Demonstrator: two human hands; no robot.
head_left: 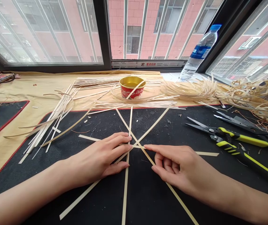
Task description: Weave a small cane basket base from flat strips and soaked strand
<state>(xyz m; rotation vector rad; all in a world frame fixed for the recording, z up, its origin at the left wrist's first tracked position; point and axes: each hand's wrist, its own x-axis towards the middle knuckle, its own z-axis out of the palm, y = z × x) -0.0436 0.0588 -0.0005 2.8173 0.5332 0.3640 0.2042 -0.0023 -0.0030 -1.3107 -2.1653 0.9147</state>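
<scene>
Several thin, flat bamboo-like strips cross in a star on the black mat. A near-vertical strip, a sideways strip and diagonal strips such as this one meet close to my fingertips. My left hand lies flat over the strips left of the crossing, fingers spread, covering parts of them. With its index finger stretched out, my right hand touches the sideways strip just right of the crossing. Its other fingers curl under, and the thumb is apart, near a diagonal strip.
Yellow-handled shears and another tool lie at right. Behind the mat are a red-and-gold tin, loose strips, coiled strips and a leaning water bottle by the window.
</scene>
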